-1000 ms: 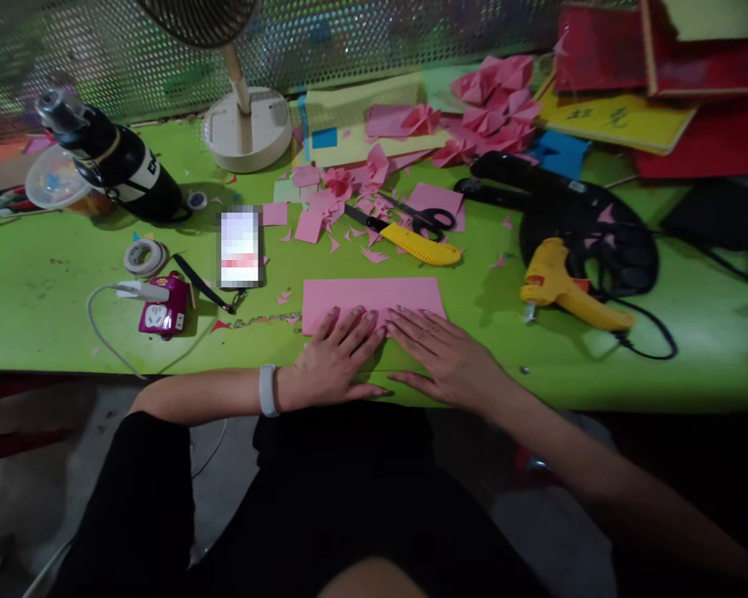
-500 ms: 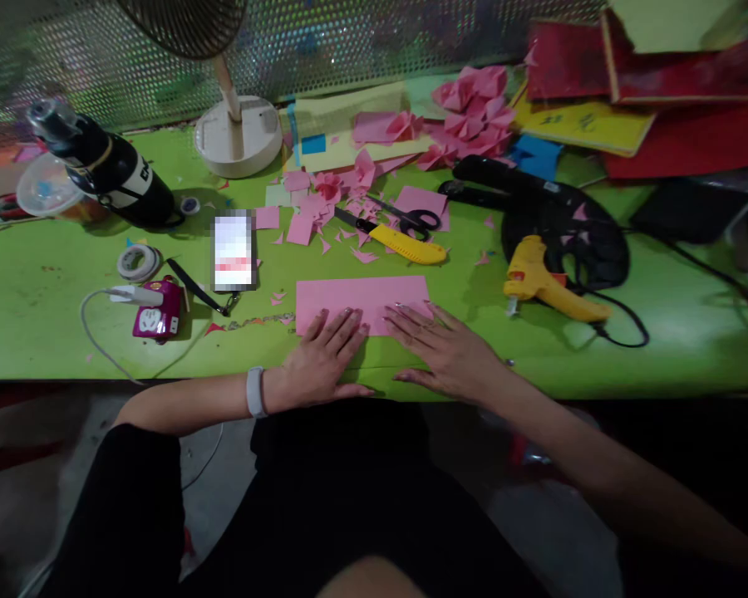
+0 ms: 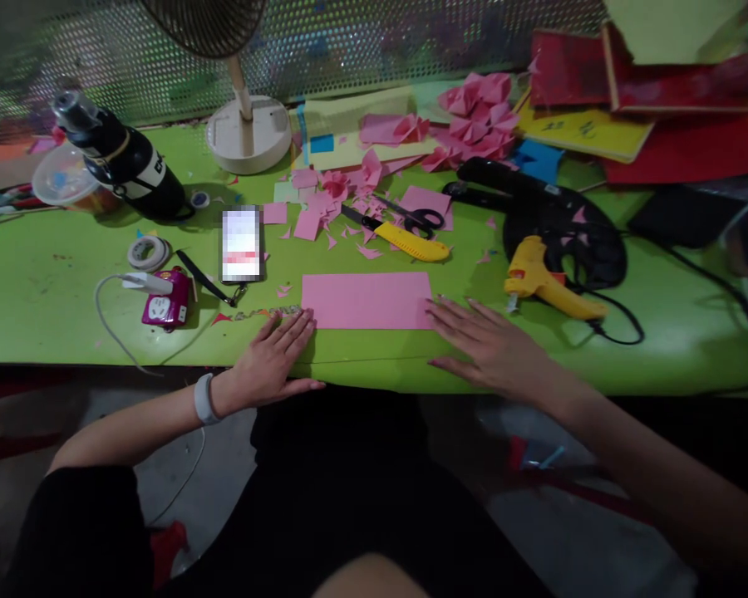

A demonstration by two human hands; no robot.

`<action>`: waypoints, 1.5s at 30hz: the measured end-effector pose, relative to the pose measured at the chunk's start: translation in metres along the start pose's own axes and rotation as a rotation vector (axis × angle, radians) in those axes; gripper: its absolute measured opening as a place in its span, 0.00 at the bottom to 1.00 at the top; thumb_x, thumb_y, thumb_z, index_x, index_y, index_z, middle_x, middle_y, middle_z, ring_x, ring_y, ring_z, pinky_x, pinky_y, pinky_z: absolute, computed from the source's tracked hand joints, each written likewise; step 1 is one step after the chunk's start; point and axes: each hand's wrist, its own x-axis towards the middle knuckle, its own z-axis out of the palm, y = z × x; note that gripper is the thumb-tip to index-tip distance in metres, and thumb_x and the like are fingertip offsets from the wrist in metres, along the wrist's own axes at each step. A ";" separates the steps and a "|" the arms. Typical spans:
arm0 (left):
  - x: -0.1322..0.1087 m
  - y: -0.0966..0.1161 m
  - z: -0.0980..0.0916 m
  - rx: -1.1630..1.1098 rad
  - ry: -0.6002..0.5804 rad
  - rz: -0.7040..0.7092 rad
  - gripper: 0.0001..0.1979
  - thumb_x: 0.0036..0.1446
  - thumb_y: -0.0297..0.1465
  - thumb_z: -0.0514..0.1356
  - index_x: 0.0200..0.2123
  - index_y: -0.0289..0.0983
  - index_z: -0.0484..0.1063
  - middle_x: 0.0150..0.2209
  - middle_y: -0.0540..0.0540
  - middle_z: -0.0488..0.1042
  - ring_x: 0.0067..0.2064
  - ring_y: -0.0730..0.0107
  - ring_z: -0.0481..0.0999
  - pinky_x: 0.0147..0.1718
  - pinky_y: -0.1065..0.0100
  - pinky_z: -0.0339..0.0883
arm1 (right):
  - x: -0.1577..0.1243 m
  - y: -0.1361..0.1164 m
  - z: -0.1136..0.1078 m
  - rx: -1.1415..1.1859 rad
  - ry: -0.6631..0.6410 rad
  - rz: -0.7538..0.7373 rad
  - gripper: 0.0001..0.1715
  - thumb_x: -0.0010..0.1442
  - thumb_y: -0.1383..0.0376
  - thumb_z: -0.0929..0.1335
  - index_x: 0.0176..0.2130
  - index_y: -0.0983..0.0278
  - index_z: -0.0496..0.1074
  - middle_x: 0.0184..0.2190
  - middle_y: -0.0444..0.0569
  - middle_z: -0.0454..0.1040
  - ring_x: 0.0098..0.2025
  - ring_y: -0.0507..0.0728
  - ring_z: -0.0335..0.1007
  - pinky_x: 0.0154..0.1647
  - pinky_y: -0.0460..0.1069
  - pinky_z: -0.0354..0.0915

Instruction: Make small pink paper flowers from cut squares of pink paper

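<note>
A pink rectangle of paper [image 3: 366, 301] lies flat near the front edge of the green table [image 3: 374, 374], its long side running left to right. My left hand [image 3: 280, 353] rests with fingers stretched out, the tips touching the paper's lower left corner. On the other side, my right hand [image 3: 489, 349] lies flat with fingers apart, its tips at the lower right corner. Neither hand holds anything. Behind the paper are a yellow utility knife [image 3: 408, 241], black-handled scissors [image 3: 424, 219] and pink paper scraps [image 3: 307, 223].
A yellow glue gun [image 3: 545, 282] and black stapler [image 3: 504, 183] stand to the right. Leftward are a phone [image 3: 242, 243], tape roll [image 3: 148, 252], purple power adapter [image 3: 165, 303] and dark bottle [image 3: 134, 170]. Folded pink paper flowers [image 3: 479, 108] and a fan [image 3: 249, 133] sit at the back.
My hands have slid apart along the paper, the left one leftward and the right one rightward, out to its ends. The middle of the paper is now uncovered.
</note>
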 end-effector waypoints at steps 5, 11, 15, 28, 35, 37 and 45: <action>0.022 0.009 -0.030 -0.139 0.099 -0.045 0.32 0.68 0.52 0.50 0.59 0.32 0.69 0.61 0.31 0.71 0.62 0.48 0.71 0.59 0.51 0.65 | 0.048 -0.008 -0.025 0.353 -0.122 0.378 0.22 0.70 0.50 0.63 0.42 0.62 0.77 0.40 0.56 0.82 0.41 0.63 0.81 0.44 0.58 0.74; 0.083 0.017 -0.042 -0.565 -0.101 -0.171 0.14 0.65 0.39 0.58 0.39 0.33 0.74 0.32 0.44 0.78 0.30 0.69 0.75 0.31 0.68 0.65 | 0.116 -0.025 -0.017 0.849 -0.660 0.571 0.28 0.58 0.43 0.72 0.26 0.63 0.67 0.20 0.47 0.74 0.22 0.54 0.75 0.25 0.48 0.68; 0.105 0.010 -0.029 -0.799 -0.307 -0.286 0.08 0.61 0.31 0.58 0.39 0.33 0.74 0.29 0.47 0.78 0.24 0.72 0.75 0.28 0.70 0.66 | 0.132 -0.031 -0.011 0.867 -0.741 0.702 0.30 0.56 0.44 0.74 0.24 0.63 0.64 0.17 0.47 0.74 0.19 0.53 0.73 0.21 0.46 0.66; 0.111 -0.002 -0.021 -1.175 -0.503 -0.501 0.15 0.59 0.41 0.64 0.29 0.36 0.69 0.20 0.47 0.76 0.25 0.71 0.78 0.32 0.67 0.74 | 0.080 0.030 -0.024 0.784 -0.843 0.780 0.33 0.51 0.39 0.74 0.23 0.63 0.64 0.20 0.50 0.76 0.21 0.52 0.74 0.20 0.45 0.58; 0.114 0.001 -0.025 -1.153 -0.480 -0.512 0.17 0.57 0.41 0.66 0.25 0.36 0.69 0.18 0.48 0.75 0.21 0.73 0.76 0.27 0.68 0.71 | 0.065 0.021 -0.049 0.753 -0.684 0.799 0.29 0.57 0.44 0.72 0.22 0.62 0.64 0.20 0.50 0.76 0.20 0.54 0.73 0.21 0.47 0.63; 0.119 0.006 -0.028 -1.142 -0.441 -0.477 0.18 0.57 0.43 0.67 0.24 0.36 0.70 0.18 0.48 0.74 0.20 0.74 0.74 0.26 0.69 0.70 | 0.075 0.010 -0.052 0.770 -0.591 0.744 0.27 0.57 0.45 0.72 0.23 0.61 0.65 0.19 0.48 0.75 0.20 0.53 0.72 0.22 0.48 0.66; 0.145 0.023 -0.022 -1.055 -0.497 -0.463 0.21 0.61 0.35 0.63 0.17 0.33 0.70 0.15 0.46 0.72 0.19 0.73 0.74 0.28 0.68 0.71 | 0.104 -0.008 -0.025 0.808 -0.694 0.609 0.23 0.59 0.52 0.73 0.25 0.62 0.64 0.18 0.47 0.73 0.21 0.54 0.74 0.24 0.47 0.68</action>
